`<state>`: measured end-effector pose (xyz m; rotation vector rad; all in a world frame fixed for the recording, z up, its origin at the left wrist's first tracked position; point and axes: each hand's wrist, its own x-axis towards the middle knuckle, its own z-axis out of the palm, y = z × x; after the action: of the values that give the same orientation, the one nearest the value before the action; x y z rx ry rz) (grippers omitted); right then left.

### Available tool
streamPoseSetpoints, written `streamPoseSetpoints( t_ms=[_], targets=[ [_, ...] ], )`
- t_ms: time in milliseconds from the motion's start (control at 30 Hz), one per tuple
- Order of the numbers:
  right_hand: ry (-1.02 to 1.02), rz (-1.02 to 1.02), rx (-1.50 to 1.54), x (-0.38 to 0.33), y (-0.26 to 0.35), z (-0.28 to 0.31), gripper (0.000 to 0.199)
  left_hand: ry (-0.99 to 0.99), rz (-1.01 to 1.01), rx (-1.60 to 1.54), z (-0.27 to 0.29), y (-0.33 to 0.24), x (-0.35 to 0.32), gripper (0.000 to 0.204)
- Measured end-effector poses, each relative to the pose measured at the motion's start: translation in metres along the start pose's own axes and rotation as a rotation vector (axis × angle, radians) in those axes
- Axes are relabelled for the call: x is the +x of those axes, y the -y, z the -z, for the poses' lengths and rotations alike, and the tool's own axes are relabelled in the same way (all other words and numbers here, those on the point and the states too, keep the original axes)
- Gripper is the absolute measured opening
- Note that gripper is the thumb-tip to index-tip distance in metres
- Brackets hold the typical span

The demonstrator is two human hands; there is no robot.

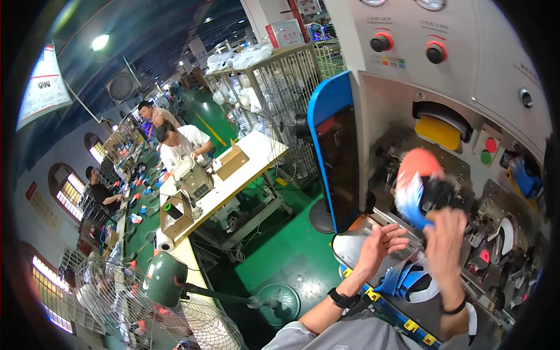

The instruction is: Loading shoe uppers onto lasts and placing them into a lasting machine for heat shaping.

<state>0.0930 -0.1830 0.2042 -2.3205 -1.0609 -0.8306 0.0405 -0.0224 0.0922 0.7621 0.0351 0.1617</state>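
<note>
Shoe (blurred) above right hand, gripped; left hand beside, open.

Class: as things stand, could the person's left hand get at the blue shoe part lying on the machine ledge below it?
Probably yes. The left hand is open and empty, just above the blue shoe part, with nothing between them; the right hand is busy holding the shoe.

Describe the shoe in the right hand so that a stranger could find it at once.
Start at the big grey machine on the right, with red knobs on top and a yellow pad in its opening. Just below that pad, the right hand holds up the shoe against the machine's front. Its orange-red toe, white and blue side and dark opening set it apart from the blue and white shoe piece lying lower down.
</note>
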Motion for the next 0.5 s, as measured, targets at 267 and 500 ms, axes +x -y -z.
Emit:
streamPoseSetpoints(
  t_ms=[267, 500],
  targets=[
    [0.095, -0.057, 0.333, -0.097, 0.022, 0.015, 0.036, -0.238, 0.231, -0.14, 0.008, 0.032, -0.005, 0.034],
    [-0.173, -1.306, 1.272, -0.15, -0.016, -0.017, 0.026, -0.175, 0.369, -0.168, 0.04, 0.025, 0.011, 0.04]
  ],
)
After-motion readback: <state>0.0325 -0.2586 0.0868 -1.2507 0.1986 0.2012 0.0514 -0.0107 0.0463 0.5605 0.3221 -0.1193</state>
